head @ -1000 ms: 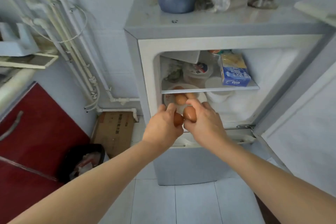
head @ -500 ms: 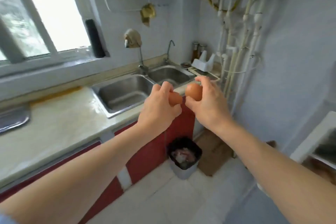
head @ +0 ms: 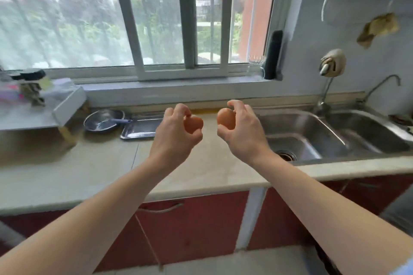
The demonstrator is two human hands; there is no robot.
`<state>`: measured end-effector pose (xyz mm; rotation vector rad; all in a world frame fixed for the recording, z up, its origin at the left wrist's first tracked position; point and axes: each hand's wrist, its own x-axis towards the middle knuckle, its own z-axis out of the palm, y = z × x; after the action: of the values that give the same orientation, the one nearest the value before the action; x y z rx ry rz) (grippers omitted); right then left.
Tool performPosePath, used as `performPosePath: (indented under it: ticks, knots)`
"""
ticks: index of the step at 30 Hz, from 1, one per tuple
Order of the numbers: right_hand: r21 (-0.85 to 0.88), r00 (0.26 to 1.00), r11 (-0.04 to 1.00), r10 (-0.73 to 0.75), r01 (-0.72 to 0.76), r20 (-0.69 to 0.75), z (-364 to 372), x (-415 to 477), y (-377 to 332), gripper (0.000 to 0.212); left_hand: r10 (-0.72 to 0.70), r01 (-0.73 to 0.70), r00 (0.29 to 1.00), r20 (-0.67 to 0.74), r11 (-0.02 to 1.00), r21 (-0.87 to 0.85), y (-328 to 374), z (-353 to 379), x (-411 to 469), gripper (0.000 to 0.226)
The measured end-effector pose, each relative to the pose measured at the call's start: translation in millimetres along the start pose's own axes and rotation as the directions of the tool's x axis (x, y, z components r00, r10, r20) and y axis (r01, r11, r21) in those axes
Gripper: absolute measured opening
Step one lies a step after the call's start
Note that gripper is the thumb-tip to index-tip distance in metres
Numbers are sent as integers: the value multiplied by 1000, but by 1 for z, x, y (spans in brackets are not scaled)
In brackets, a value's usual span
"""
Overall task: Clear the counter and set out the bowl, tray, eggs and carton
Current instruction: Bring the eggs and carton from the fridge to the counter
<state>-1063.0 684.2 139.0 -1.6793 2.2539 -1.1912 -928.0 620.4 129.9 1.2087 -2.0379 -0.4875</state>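
two eggs are showing, one per hand; the left hand is curling tight around the left egg, the right hand is clamping the right egg; both are hovering over bare counter; one tray and one bowl are lying leftward, nearer the left hand; no carton is showing.

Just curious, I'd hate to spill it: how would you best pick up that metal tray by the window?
Grip the metal tray by its raised near rim, coming from the front. It lies flat on the counter, and the left hand covers its right end.
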Motion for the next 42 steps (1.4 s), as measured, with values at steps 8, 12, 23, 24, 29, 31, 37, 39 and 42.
performPosePath:
  ticks: [8,12,23,24,29,31,37,39,42]
  knots:
    - [-51,993,994,101,-98,66,100,109,7,47,-112,113,989,101,994,1,-98,30,113,35]
    - [-95,986,988,128,-118,104,136,164,40,43,-149,152,976,158,988,-11,-129,73,165,35]
    - [-187,932,970,206,-154,300,265,308,156,41,-239,213,937,254,969,126,-217,214,295,40]
    - [-200,924,968,208,-149,320,273,317,162,43,-242,210,934,262,967,144,-223,223,303,38]
    - [-196,894,969,218,-150,391,320,359,194,51,-239,169,928,286,953,250,-263,269,344,39]
    - [-194,885,970,215,-146,412,334,369,202,47,-239,150,929,283,942,301,-275,281,354,41]
    - [-221,890,970,187,-100,417,362,389,216,41,-266,146,927,265,905,399,-291,301,372,44]
    - [-221,893,971,174,-86,414,366,394,219,42,-282,161,925,256,899,408,-292,305,375,44]
    - [-212,893,974,162,-77,419,367,395,220,45,-296,172,920,256,893,416,-293,306,377,47]
